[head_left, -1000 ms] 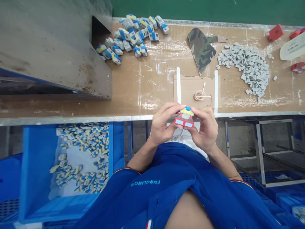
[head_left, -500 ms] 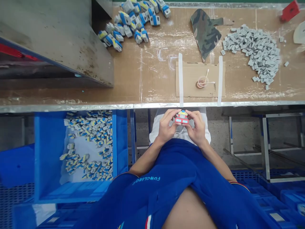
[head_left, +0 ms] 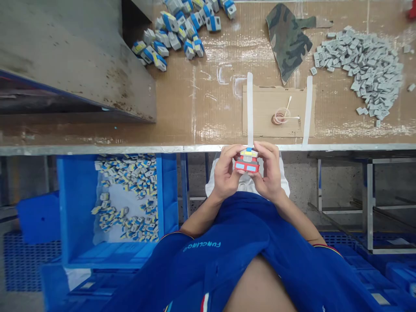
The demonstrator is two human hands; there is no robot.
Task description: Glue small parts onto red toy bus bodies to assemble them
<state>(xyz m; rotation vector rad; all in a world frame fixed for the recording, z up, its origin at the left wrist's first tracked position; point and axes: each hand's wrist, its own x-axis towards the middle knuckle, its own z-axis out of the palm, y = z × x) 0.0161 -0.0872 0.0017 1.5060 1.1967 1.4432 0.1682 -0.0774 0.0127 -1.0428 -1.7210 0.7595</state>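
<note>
A small toy piece (head_left: 247,161), red at its lower end with two pale blue panels, grey in the middle and yellow, white and blue at the top, is held over my lap at the table's front edge. My left hand (head_left: 226,172) grips its left side, thumb at the bottom and fingers near the top. On the other side my right hand (head_left: 269,171) grips it the same way. Just beyond, a small clear cup (head_left: 280,116) with cotton swabs (head_left: 288,106) stands on a cardboard sheet (head_left: 261,125) taped to the table.
Blue, white and yellow pieces (head_left: 174,41) lie at the back left, beside a metal housing (head_left: 81,56). A camouflage cloth (head_left: 287,45) and a pile of grey pieces (head_left: 373,69) lie at the right. A blue crate (head_left: 76,208) below left holds more pieces.
The view has shifted slightly. Both hands still hold the toy piece, which now appears a little larger, with more of its red and grey part visible.
</note>
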